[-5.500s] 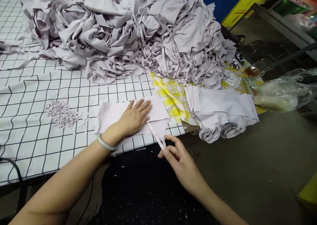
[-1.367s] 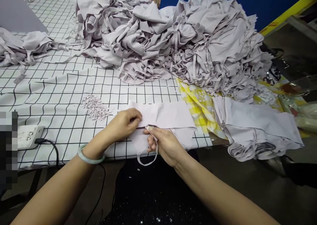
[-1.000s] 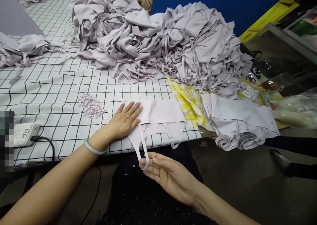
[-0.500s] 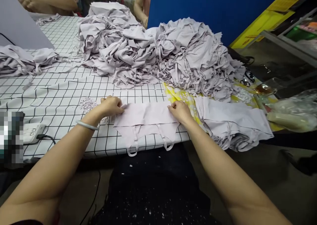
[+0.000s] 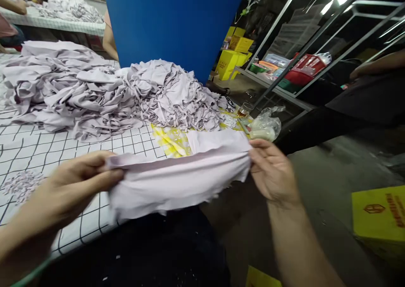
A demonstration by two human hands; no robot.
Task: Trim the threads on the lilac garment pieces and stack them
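A: status on the garment?

B: pale lilac garment (image 5: pixel 177 179) is off the table, stretched flat between both hands at frame centre; top edge folded over into a band; lower edge hangs loose and blurred toward 6 o'clock, over the dark lap (image 5: pixel 152 249).

A: grip?

B: left hand (image 5: pixel 76 186) at 9 o'clock of the piece; thumb and fingers pinched shut on its left end; right hand (image 5: pixel 272 173) at 3 o'clock; fingers closed on the right end, thumb side hidden behind the cloth, so I cannot tell exactly how it pinches.

A: surroundings?

B: gridded tablecloth (image 5: pixel 38 148) lies under and at 9 o'clock of the left hand; small heap of fabric snippets (image 5: pixel 22 183) at 8 o'clock of that hand; big pile of same-colour garments (image 5: pixel 104 93) at 11 to 12 o'clock, well apart from the held piece; yellow checked cloth (image 5: pixel 171 139) just behind the piece at 12 o'clock, with a flat stack of lilac pieces (image 5: pixel 218 137) beside it; clear plastic bag (image 5: pixel 265 127) and a glass (image 5: pixel 244 109) at 1 o'clock; blue panel (image 5: pixel 171 25) behind the pile; metal shelving (image 5: pixel 291 72) at 2 o'clock; yellow box (image 5: pixel 379 219) on the floor at 4 o'clock; another person's arm (image 5: pixel 109 38) at 11 o'clock beside the panel.
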